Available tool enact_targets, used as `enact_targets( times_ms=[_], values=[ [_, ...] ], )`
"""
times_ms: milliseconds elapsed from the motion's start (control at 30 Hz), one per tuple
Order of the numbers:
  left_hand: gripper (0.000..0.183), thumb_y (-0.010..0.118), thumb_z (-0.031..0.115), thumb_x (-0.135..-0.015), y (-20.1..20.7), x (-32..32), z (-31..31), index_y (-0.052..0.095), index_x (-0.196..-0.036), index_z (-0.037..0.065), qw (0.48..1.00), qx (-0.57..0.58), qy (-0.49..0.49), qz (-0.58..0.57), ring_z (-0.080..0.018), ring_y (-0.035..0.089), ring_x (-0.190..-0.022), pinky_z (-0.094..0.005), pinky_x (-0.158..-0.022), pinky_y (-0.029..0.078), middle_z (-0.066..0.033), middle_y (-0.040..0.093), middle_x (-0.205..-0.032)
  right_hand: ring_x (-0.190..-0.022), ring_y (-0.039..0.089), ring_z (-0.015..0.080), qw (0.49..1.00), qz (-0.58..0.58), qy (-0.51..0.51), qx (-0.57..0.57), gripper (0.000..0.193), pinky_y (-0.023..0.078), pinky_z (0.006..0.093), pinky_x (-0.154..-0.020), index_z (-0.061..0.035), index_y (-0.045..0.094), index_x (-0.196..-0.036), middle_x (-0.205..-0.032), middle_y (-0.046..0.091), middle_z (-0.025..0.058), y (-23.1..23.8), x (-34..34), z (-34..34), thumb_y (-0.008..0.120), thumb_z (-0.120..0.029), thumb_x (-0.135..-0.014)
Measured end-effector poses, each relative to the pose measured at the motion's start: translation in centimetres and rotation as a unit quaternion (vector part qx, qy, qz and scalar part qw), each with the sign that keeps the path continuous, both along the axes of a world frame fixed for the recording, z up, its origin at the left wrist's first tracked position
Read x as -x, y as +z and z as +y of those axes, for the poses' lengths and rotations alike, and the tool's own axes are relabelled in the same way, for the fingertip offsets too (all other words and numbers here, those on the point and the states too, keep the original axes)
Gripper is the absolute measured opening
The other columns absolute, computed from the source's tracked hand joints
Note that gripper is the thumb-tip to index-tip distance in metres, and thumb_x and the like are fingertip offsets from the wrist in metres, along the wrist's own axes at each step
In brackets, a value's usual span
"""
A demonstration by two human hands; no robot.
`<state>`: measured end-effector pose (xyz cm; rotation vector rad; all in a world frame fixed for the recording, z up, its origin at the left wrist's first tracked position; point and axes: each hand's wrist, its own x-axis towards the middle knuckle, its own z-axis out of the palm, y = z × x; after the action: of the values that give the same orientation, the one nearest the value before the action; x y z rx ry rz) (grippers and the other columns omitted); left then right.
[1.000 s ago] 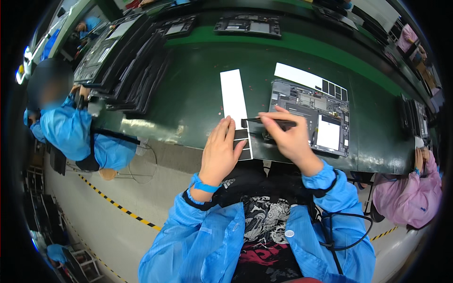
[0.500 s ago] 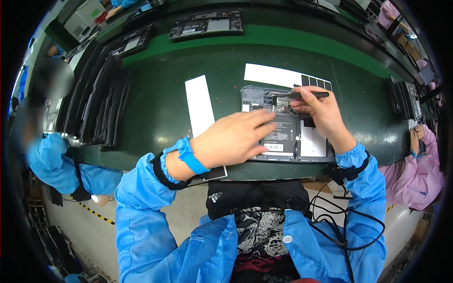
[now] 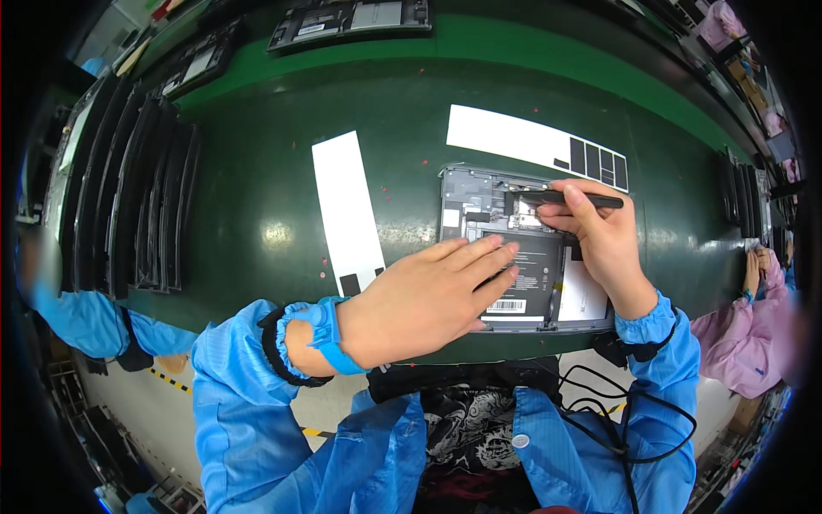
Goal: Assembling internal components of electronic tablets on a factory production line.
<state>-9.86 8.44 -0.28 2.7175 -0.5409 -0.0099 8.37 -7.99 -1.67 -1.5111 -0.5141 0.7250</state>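
An opened laptop base (image 3: 467, 195) lies on the green table in front of me, its inner parts and black battery (image 3: 538, 272) exposed. My left hand (image 3: 428, 295) rests flat over its left and front part, fingers stretched out and holding nothing. Pinched in my right hand (image 3: 604, 240) are black tweezers (image 3: 606, 201), pointing left. Their tip is over the small boards and connectors behind the battery; whether it touches them I cannot tell. My left hand hides part of the battery and the laptop's front left corner.
Two white sticker strips with black pieces lie near the laptop, one strip (image 3: 347, 201) at left, another strip (image 3: 505, 133) behind. Upright dark laptop parts (image 3: 128, 188) stand at far left, more (image 3: 743, 193) at right. Another laptop base (image 3: 351, 21) sits at the back. A pink-sleeved person (image 3: 745, 334) works at right.
The view has shifted, so the laptop sits lower in the picture. My left hand has settled lower over the battery's left side. The tweezers stay in my right hand, still over the rear parts.
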Motion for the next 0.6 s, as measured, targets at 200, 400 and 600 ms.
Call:
enact_targets(
  times_ms=[200,400,600],
  values=[
    [0.057,0.062,0.028,-0.083,-0.2,0.2,-0.3,0.045,-0.131,0.002,1.0,-0.009,0.011,-0.004,-0.0272,0.035,-0.132,-0.0383,-0.105,0.033,-0.0144,0.038,-0.141,-0.087,0.066,0.0234,1.0,0.002,-0.011,-0.003,0.032,0.057,0.0318,-0.079,0.0095,0.059,-0.108,-0.103,0.062,0.0168,-0.3,0.1,0.0,0.058,-0.018,-0.093],
    [0.057,0.063,0.03,-0.082,-0.5,0.2,-0.4,0.047,-0.128,0.002,1.0,0.001,0.019,-0.019,-0.0289,0.039,-0.129,-0.0381,-0.103,0.035,-0.0161,0.039,-0.14,-0.087,0.066,0.0227,1.0,-0.001,-0.009,-0.003,0.033,0.057,0.0306,-0.078,0.009,0.059,-0.108,-0.104,0.063,0.0162,-0.4,-0.1,0.1,0.059,-0.021,-0.092],
    [0.063,0.069,0.038,-0.075,-0.9,-1.4,-1.4,0.05,-0.123,0.002,0.99,0.03,0.119,-0.07,-0.0325,0.045,-0.116,-0.0375,-0.094,0.04,-0.0235,0.039,-0.137,-0.088,0.066,0.0227,1.0,0.002,-0.001,-0.012,0.033,0.057,0.03,-0.078,0.0085,0.059,-0.108,-0.105,0.063,0.016,-0.7,-0.3,0.1,0.059,-0.021,-0.092]
  ],
)
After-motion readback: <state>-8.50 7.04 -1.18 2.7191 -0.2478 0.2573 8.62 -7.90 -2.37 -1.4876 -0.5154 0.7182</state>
